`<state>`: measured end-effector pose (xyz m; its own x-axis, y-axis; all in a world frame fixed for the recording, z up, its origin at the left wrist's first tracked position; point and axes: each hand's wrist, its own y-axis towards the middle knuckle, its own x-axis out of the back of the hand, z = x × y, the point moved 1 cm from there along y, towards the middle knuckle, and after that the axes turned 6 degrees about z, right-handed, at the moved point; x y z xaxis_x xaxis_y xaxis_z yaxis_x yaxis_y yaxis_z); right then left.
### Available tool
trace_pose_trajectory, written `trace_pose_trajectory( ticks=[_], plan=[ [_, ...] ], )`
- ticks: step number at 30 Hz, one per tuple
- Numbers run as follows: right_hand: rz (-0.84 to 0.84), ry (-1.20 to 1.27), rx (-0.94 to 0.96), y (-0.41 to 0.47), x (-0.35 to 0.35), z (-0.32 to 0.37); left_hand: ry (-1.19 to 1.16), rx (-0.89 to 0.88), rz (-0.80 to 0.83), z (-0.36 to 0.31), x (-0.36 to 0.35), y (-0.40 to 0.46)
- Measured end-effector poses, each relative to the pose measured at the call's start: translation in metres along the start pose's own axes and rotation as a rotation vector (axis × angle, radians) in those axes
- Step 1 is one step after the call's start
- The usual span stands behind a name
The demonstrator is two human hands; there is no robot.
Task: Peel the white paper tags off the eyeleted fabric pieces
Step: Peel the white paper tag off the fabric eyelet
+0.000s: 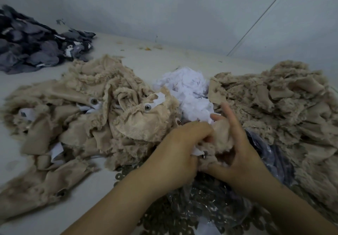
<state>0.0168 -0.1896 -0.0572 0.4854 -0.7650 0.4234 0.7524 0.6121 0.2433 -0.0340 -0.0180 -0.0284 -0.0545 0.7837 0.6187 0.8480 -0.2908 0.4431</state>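
Both hands meet at the middle of the view on one beige furry fabric piece (222, 134). My left hand (180, 152) curls round its left side and pinches a white paper tag (196, 152) beside a small metal eyelet. My right hand (239, 154) holds the piece from the right, with index and middle fingers stretched upward. A heap of beige pieces with eyelets and white tags (95, 110) lies to the left. Another beige heap (278, 106) lies to the right. Torn white tags (188, 90) are piled between the heaps.
A clear plastic bag with dark metal rings (210, 203) lies under my forearms, with loose rings spilled around it. A pile of grey and dark fabric pieces (36, 42) sits at the far left. A pale wall (182, 5) stands behind the white table (164, 57).
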Motion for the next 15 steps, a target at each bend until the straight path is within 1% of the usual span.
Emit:
trace_pose_trajectory(
  ticks=[2, 4, 6, 7, 9, 10, 11, 12, 14, 15],
  plan=[
    [0.042, -0.040, 0.015, 0.004, -0.003, 0.005, 0.010, -0.027, -0.053, 0.001, -0.001, 0.001],
    [0.024, -0.076, -0.024, 0.010, -0.011, 0.008, 0.046, -0.031, -0.210, 0.002, 0.003, 0.005],
    [0.008, -0.141, -0.067, 0.013, -0.018, 0.009, 0.151, -0.028, -0.376, 0.004, 0.015, 0.011],
    [0.017, -0.127, -0.095, 0.015, -0.020, 0.008, 0.221, -0.037, -0.438, 0.004, 0.024, 0.014],
    [0.045, -0.055, -0.160, 0.019, -0.022, 0.009, 0.342, -0.046, -0.511, 0.010, 0.038, 0.019],
    [0.052, -0.039, -0.175, 0.022, -0.023, 0.010, 0.385, -0.025, -0.511, 0.014, 0.045, 0.023],
    [0.054, -0.043, -0.174, 0.024, -0.023, 0.010, 0.439, 0.033, -0.471, 0.022, 0.051, 0.025],
    [0.054, -0.053, -0.167, 0.027, -0.024, 0.011, 0.550, 0.144, -0.380, 0.032, 0.055, 0.028],
    [0.054, -0.083, -0.153, 0.033, -0.027, 0.011, 0.830, 0.480, -0.086, 0.051, 0.059, 0.028],
    [0.052, -0.103, -0.150, 0.036, -0.028, 0.011, 0.904, 0.632, 0.049, 0.058, 0.059, 0.027]
  ],
)
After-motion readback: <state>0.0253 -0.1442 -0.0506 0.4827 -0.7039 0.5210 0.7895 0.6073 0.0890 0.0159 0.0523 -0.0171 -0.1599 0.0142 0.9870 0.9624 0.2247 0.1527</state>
